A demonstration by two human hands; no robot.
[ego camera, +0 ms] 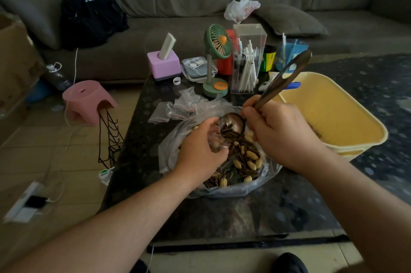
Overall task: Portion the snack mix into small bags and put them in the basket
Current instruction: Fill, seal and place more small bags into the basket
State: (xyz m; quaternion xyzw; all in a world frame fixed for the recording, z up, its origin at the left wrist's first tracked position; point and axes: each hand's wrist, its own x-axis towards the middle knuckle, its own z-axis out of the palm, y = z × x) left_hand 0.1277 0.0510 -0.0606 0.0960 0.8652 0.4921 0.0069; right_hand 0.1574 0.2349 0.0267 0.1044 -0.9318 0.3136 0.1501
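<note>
A big clear plastic bag (224, 190) lies open on the dark table, full of snack mix (243, 161) of striped seeds and peanuts. My right hand (282, 134) grips the handle of a metal ladle (232, 124), tilted with seeds in its bowl. My left hand (198, 150) holds a small clear bag (219, 141) right under the ladle's bowl. Several small zip bags (178, 108) lie flat just behind the big bag. The yellow basket (355, 137) stands at the right; a little of something dark shows inside by its near wall.
Behind the bags stand a green desk fan (216, 59), a pink tissue box (164, 63), a clear pen holder (245, 61) and small containers. A grey sofa runs along the back. A pink stool (86, 99) and black wire rack (110, 139) stand left of the table.
</note>
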